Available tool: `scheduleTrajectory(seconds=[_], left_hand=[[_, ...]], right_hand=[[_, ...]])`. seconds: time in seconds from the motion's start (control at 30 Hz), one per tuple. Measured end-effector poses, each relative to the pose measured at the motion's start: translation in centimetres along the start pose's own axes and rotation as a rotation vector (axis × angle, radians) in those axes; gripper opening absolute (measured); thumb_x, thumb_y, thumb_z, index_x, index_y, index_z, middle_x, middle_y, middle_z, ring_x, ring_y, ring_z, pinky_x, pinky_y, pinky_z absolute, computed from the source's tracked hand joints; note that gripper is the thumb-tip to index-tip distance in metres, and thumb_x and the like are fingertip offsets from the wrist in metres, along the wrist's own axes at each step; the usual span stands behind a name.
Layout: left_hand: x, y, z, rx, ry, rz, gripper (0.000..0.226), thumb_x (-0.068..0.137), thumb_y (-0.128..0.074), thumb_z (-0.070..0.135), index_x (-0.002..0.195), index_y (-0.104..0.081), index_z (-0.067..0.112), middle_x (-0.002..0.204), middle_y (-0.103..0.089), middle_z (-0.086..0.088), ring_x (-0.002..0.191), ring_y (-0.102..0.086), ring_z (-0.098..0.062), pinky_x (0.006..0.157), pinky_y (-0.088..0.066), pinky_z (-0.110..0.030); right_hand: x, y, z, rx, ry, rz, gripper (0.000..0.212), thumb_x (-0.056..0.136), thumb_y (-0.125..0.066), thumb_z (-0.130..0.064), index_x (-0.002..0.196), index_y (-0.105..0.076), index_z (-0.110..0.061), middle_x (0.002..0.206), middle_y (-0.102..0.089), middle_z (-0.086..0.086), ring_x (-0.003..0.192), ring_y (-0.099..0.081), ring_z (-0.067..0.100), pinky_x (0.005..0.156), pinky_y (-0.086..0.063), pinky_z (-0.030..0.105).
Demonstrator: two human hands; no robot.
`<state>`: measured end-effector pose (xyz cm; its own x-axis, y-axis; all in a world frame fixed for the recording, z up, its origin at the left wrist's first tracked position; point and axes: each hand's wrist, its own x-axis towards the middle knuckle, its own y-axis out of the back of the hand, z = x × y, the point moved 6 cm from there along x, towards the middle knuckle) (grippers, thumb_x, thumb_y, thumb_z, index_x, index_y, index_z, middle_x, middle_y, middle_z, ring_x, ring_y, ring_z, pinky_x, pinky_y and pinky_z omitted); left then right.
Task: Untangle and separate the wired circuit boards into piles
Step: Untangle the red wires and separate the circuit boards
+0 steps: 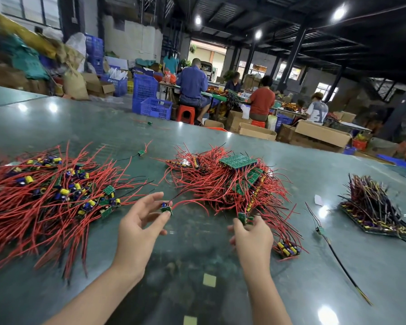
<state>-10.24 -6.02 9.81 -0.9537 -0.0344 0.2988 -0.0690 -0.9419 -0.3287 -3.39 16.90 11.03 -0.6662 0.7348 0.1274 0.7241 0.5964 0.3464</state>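
Board (166, 208) sits at centre frame, pinched at the left hand's (138, 226) fingertips; its red lead runs right toward the tangle (232, 184). Sorted pile (47, 191) lies just left, nearer that hand. Right hand (252, 233), lower centre-right, pinches a second board (243, 218) at the tangle's near edge.

The left hand (138, 227) is reaching forward, palm inward, thumb and forefinger pinching. The right hand (252, 235) is hovering palm-down, fingers curling forward and gripping.
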Motion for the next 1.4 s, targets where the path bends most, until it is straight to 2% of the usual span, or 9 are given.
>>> scheduleTrajectory(seconds=[0.13,0.27,0.37,0.5,0.73,0.83,1.03,1.17,1.4], left_hand=[[0.0,-0.2,-0.4,-0.037,0.071,-0.003,0.043,0.082,-0.059,-0.013,0.102,-0.067,0.024,0.084,-0.071,0.012,0.072,-0.064,-0.007,0.059,-0.055,-0.020],[0.0,-0.3,-0.8,-0.030,0.099,-0.017,0.035,0.083,-0.059,-0.009,0.104,-0.067,0.018,0.079,-0.071,0.011,0.068,-0.066,-0.009,0.073,-0.057,-0.030],[0.0,-0.3,-0.5,-0.001,0.062,-0.017,0.035,0.082,-0.062,-0.008,0.098,-0.067,0.023,0.081,-0.071,0.013,0.073,-0.065,-0.002,0.073,-0.054,-0.019],[0.0,0.1,0.8,0.193,-0.091,0.021,0.040,0.076,-0.071,-0.005,0.093,-0.063,0.030,0.085,-0.070,0.018,0.082,-0.061,0.004,0.074,-0.046,-0.013],[-2.0,-1.2,4.9,0.655,-0.690,-0.024,0.025,0.069,-0.073,0.008,0.088,-0.063,0.022,0.092,-0.056,0.020,0.090,-0.055,-0.008,0.085,-0.043,-0.027],[-2.7,-1.9,4.8,0.814,-0.808,-0.070,0.026,0.069,-0.063,0.023,0.094,-0.059,0.030,0.086,-0.055,0.014,0.089,-0.049,-0.010,0.080,-0.038,-0.029],[-2.7,-2.7,3.4,0.623,-0.603,-0.245,0.052,0.065,-0.059,-0.005,0.104,-0.051,0.028,0.102,-0.053,0.015,0.093,-0.053,0.001,0.085,-0.042,-0.014],[-1.9,-2.2,1.2,0.139,-0.107,-0.154,0.033,0.072,-0.063,0.003,0.098,-0.052,0.019,0.093,-0.057,-0.004,0.082,-0.059,-0.007,0.076,-0.048,-0.014],[-1.5,-2.0,0.5,0.228,0.009,-0.156,0.015,0.076,-0.071,-0.003,0.075,-0.070,0.013,0.073,-0.072,-0.005,0.065,-0.065,-0.006,0.064,-0.050,-0.012]], right_hand=[[0.0,-0.6,0.4,0.170,-0.137,-0.060,0.010,0.092,-0.048,-0.008,0.088,-0.053,-0.001,0.069,-0.066,0.010,0.039,-0.053,0.013,0.035,-0.042,0.022],[0.1,0.8,-0.3,-0.357,0.068,0.053,0.026,0.093,-0.051,-0.029,0.077,-0.065,-0.014,0.054,-0.065,0.000,0.054,-0.063,0.017,0.054,-0.048,0.027],[0.5,2.5,-0.7,-0.472,0.096,0.170,0.022,0.087,-0.060,-0.040,0.089,-0.070,-0.021,0.063,-0.068,-0.002,0.074,-0.065,0.019,0.059,-0.039,0.026],[0.1,2.3,-1.1,-0.345,0.093,0.140,0.025,0.080,-0.071,-0.039,0.074,-0.058,-0.019,0.062,-0.063,0.000,0.062,-0.061,0.018,0.057,-0.045,0.031],[-4.5,-5.0,-3.3,0.342,0.060,-0.529,0.025,0.094,-0.051,-0.028,0.082,-0.069,-0.017,0.059,-0.067,0.002,0.036,-0.048,0.010,0.034,-0.035,0.018],[-5.7,-6.2,-3.4,0.380,0.092,-0.536,0.015,0.092,-0.057,-0.016,0.085,-0.069,-0.020,0.065,-0.067,-0.005,0.044,-0.051,0.008,0.040,-0.042,0.021],[-4.9,-5.0,-3.6,0.313,0.212,-0.432,0.018,0.084,-0.064,-0.003,0.077,-0.069,-0.019,0.065,-0.067,-0.009,0.059,-0.057,0.001,0.056,-0.048,0.018],[-4.7,-4.6,-4.0,0.129,0.371,-0.335,0.021,0.085,-0.065,-0.006,0.079,-0.063,-0.026,0.078,-0.068,-0.006,0.072,-0.061,0.007,0.070,-0.050,0.022],[-5.2,-4.9,-4.3,0.025,0.569,-0.283,0.022,0.081,-0.068,-0.006,0.077,-0.063,-0.027,0.079,-0.063,-0.009,0.075,-0.061,0.001,0.067,-0.043,0.007]])
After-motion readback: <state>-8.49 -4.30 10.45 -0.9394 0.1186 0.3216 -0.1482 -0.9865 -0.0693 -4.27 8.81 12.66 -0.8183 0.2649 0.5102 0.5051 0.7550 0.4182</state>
